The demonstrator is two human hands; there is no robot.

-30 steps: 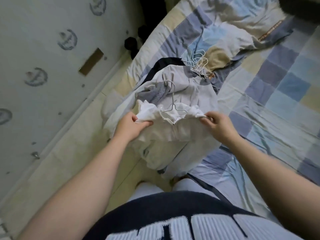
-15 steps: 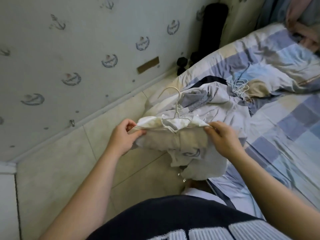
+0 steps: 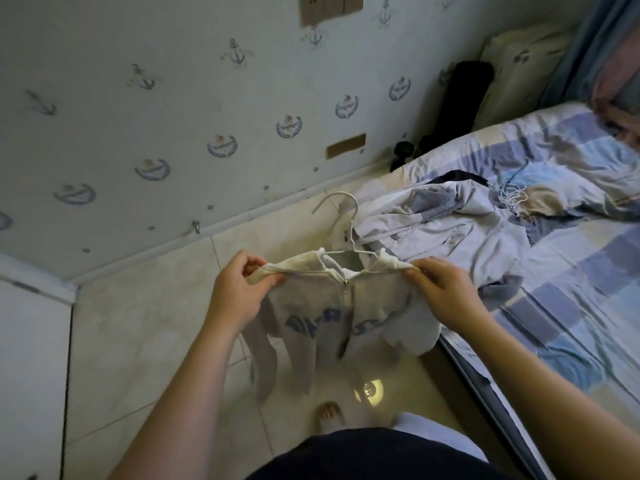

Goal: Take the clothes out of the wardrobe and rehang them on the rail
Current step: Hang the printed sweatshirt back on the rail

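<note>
Now jacket (image 3: 341, 317) on hanger (image 3: 352, 237) lifted off bed pile (image 3: 450, 230), unfurled, dangling over floor (image 3: 138, 323).

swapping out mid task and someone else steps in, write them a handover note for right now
Hands: left hand grips one shoulder of the grey top; right hand pinches the other shoulder.
Things: the top sits on a white hanger, held up over the floor beside the bed. A pile of more clothes lies on the bed, with loose hangers by it.
Done: this top is on its hanger.
Left: hang it on the rail, which is not in view, then work through the pile.
</note>
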